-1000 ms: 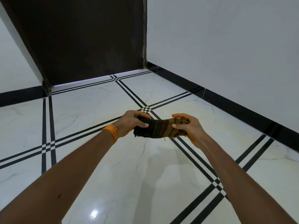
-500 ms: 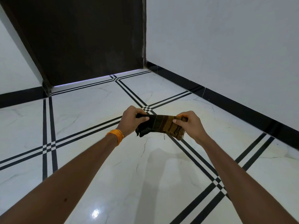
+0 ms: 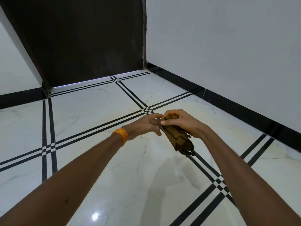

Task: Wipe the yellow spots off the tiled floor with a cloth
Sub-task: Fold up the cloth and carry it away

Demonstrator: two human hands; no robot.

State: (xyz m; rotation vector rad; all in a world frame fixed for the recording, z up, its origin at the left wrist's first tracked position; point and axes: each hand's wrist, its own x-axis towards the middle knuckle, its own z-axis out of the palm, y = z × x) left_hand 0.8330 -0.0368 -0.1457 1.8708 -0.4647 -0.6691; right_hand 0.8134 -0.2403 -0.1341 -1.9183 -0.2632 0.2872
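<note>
Wiping from this height risks missing the marks: on the tiled floor point(image 3: 101, 160) you have only a faint yellowish tint point(image 3: 184, 106) beside the stripe crossing nearest the far corner. Your right hand point(image 3: 182, 123) grips the cloth point(image 3: 179, 141) in the air above that floor; your left hand point(image 3: 143, 126) lies loose-fingered at its upper end. Brown, striped, frayed, thickly bunched, it may smear.

Along the far edge of the floor point(image 3: 91, 111) I saw a dark brown door point(image 3: 84, 38), with a thin bright line of light point(image 3: 97, 78) under its foot. A white wall point(image 3: 228, 38) met it at the far right corner, and another white wall point(image 3: 14, 62) stood to its left. Black skirting point(image 3: 228, 101) ran along the foot of the right wall, with more skirting point(image 3: 19, 97) on the left. An orange thread band point(image 3: 121, 135) circled the left wrist.
</note>
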